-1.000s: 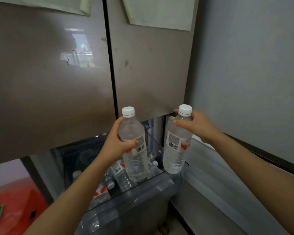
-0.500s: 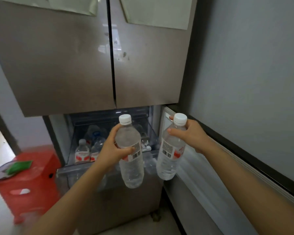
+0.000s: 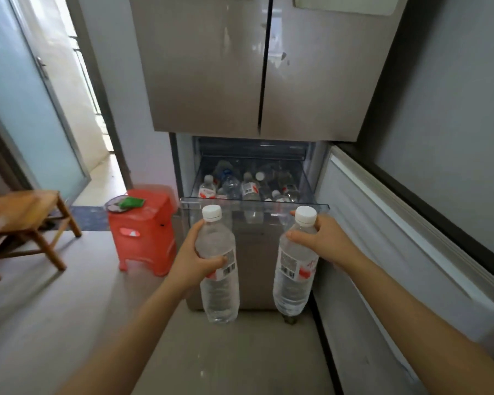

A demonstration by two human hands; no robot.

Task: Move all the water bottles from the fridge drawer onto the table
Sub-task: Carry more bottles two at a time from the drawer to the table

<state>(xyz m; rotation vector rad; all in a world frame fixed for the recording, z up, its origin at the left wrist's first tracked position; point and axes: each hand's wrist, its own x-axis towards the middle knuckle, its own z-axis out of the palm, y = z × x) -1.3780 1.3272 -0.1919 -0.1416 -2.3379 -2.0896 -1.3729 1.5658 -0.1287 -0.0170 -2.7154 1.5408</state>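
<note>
Head camera view: the left hand [image 3: 193, 262] grips one water bottle [image 3: 218, 269] around its middle; the right hand [image 3: 324, 240] grasps a second bottle [image 3: 294, 269] near its neck. Both hang upright in front of the open fridge drawer [image 3: 254, 202], which holds more bottles [image 3: 248, 186]. The neck-held bottle could slip if swung while turning.

Daylight pours in from the doorway [image 3: 92, 89] at the upper left, blown out to near white. The fridge doors [image 3: 257, 67] carry soft glare streaks. The picture is soft overall, the stool [image 3: 143, 232] smeared, and straight lines bow toward the edges.
</note>
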